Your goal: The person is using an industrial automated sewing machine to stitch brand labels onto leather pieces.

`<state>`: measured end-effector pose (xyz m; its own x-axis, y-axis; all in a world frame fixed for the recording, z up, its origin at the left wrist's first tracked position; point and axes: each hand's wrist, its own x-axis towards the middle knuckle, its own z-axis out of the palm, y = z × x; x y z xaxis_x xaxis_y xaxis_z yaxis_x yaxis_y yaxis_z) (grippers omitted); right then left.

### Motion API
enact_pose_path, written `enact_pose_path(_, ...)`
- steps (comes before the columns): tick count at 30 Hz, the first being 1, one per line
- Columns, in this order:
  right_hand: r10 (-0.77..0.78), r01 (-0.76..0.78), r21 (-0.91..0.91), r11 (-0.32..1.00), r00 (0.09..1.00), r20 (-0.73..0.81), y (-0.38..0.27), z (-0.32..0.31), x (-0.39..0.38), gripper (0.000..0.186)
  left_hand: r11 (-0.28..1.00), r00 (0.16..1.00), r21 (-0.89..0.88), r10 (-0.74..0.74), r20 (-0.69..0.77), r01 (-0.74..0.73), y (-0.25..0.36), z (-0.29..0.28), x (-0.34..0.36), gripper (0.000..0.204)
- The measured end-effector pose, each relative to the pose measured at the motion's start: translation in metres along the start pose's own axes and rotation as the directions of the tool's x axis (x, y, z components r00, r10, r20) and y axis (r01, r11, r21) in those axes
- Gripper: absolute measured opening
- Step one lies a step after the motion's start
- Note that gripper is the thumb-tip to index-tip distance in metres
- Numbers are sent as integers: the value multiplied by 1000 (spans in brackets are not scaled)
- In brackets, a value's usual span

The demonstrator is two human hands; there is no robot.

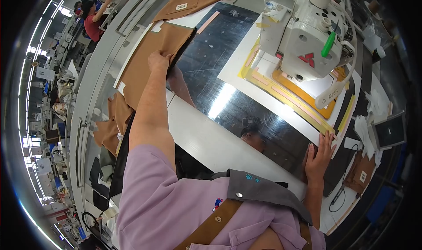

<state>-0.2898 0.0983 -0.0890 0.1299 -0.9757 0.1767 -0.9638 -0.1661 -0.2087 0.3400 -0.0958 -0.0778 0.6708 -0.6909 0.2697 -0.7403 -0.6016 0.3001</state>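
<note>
My left hand [159,62] reaches far forward and pinches the edge of a brown fabric piece [147,52], which lies at the left of the shiny metal plate [206,56] and shows a dark edge. My right hand [320,156] rests with fingers stretched out at the near corner of a white template sheet [235,72] with yellow and pink strips. The template lies under the head of a white sewing machine [303,39]. An orange frame [285,89] sits in the template below the machine head.
Another brown piece with a label [193,1] lies at the far end. Crumpled brown fabric [112,122] is at the left. A green-handled tool [328,44] is on the machine. To the right are a small screen [391,130] and brown pieces [360,173]. A person in red [93,23] works far left.
</note>
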Motion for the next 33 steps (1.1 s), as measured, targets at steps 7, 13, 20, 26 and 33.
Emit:
enact_pose_path(7,-107,118,144,983,991,-81,-10,-4,9,39,312,946,-899,-206,251,307,-78,-12,40,21)
enact_pose_path(13,-54,56,644,763,998,-23,-38,-16,9,34,170,813,-874,320,486,456,47,-87,-156,22)
enact_pose_path(20,47,-426,814,-396,876,481,-39,-15,29,64,427,-78,-901,903,422,77,97,-95,-343,44)
enact_pose_path(26,250,-343,877,336,931,268,-2,-18,24,54,551,107,-829,833,542,-92,148,-100,-307,45)
enact_pose_path(33,173,-255,888,384,964,202,-26,-52,19,40,276,308,-515,951,25,-811,211,-53,-317,58)
